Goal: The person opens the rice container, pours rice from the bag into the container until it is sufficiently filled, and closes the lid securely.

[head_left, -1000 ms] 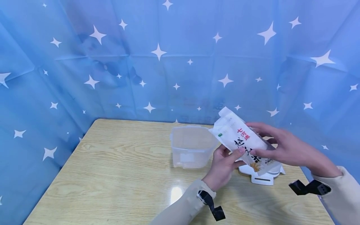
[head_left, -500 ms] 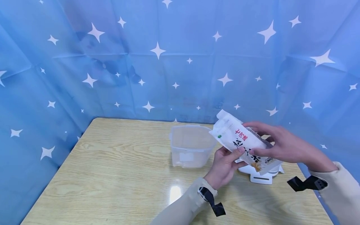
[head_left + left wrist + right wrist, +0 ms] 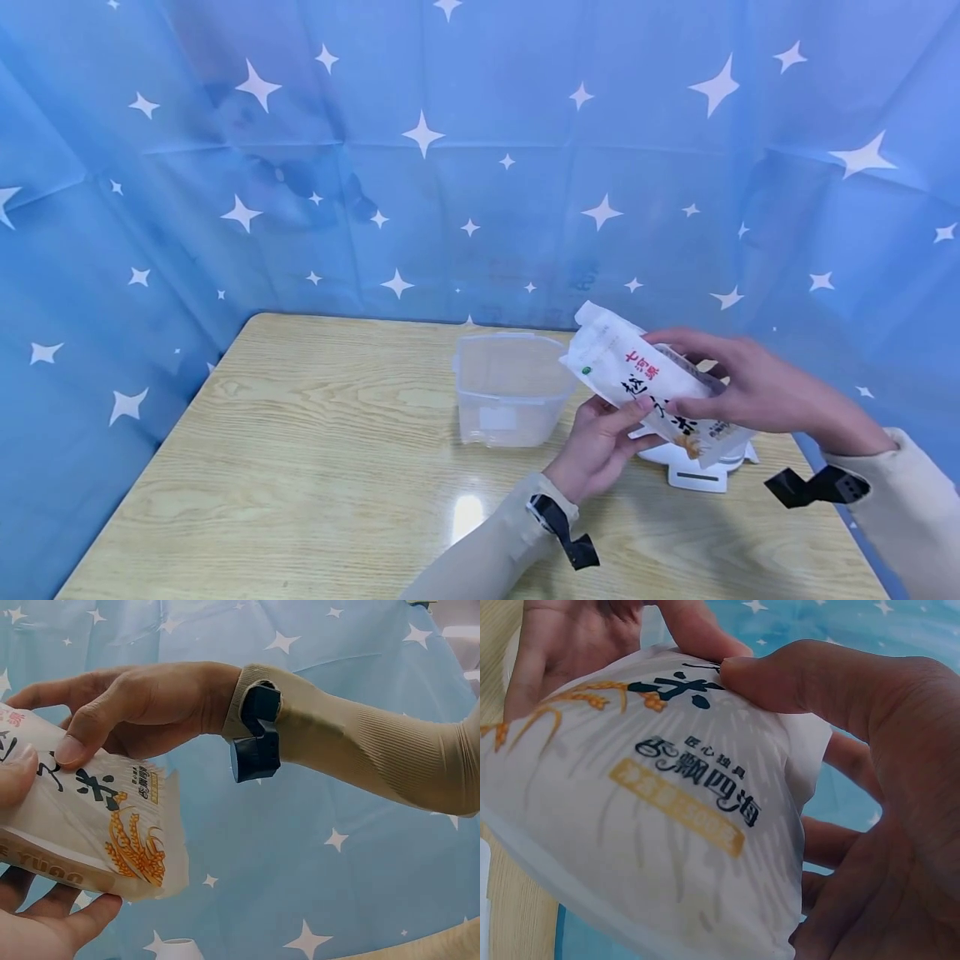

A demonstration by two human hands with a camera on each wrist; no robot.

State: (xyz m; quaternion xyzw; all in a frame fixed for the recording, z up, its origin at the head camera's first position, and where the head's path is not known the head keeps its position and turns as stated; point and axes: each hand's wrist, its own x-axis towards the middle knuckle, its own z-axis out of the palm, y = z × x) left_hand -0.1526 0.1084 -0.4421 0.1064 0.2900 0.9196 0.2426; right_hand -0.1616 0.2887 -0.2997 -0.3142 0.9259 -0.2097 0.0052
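A white bag of rice [image 3: 611,354] with red and black lettering is held tilted in the air, its sealed top pointing up and left. My left hand [image 3: 596,450] grips its lower side, thumb on the printed front and fingers underneath. From the far side my right hand [image 3: 742,387] grips it too, the thumb pressing the front and the other fingers behind. Close up in the right wrist view, the bag [image 3: 667,847] bulges between both hands. Golden rice ears are printed near its lower end, clear in the left wrist view on the bag [image 3: 90,817].
A clear plastic box [image 3: 498,421], open at the top, stands on the wooden table [image 3: 315,467] just left of the bag. Below the bag lies a white flat device [image 3: 697,479] with a dark slot, partly hidden. A blue star-patterned curtain [image 3: 480,192] hangs behind the table.
The bag's top end has dipped a little lower, toward the box's level. Both hands keep their grip, and the right hand has shifted slightly left.
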